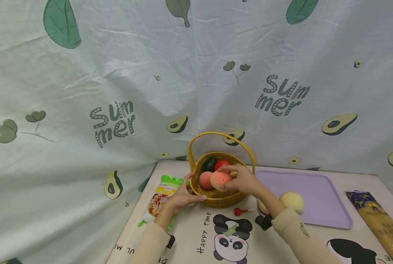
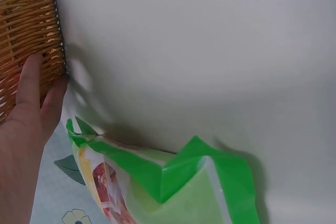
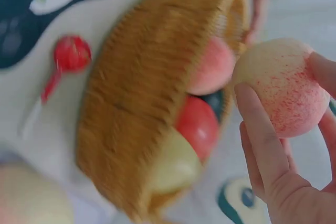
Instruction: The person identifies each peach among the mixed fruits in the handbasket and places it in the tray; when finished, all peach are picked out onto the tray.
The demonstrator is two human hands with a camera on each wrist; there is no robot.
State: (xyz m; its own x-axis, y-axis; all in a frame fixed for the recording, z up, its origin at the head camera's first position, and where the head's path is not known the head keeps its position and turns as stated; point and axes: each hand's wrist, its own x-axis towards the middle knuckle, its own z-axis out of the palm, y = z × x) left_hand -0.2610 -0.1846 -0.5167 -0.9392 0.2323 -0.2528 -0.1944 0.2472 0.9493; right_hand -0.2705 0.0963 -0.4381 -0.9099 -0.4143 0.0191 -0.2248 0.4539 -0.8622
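Note:
In the head view my right hand (image 1: 244, 179) pinches a pink, speckled peach (image 1: 220, 180) over the wicker basket (image 1: 224, 201). The right wrist view shows the peach (image 3: 283, 85) between thumb and fingers, beside the basket's opening. Spread around the basket's left side, my left hand (image 1: 183, 198) holds its wall, the thumb along the front. In the left wrist view its fingers (image 2: 30, 80) touch the weave. Inside the basket lie another peach (image 1: 206, 180), a red round item (image 1: 222, 164), a dark green item (image 1: 209, 164) and a pale yellow-green round item (image 3: 176, 163).
Left of the basket lies a green-edged food packet (image 1: 160, 198). A red lollipop (image 1: 238, 211) is in front. At right, a purple tray (image 1: 325, 205) bears a pale round fruit (image 1: 292, 202), with another partly behind the right forearm. A long pasta packet (image 1: 378, 223) lies further right.

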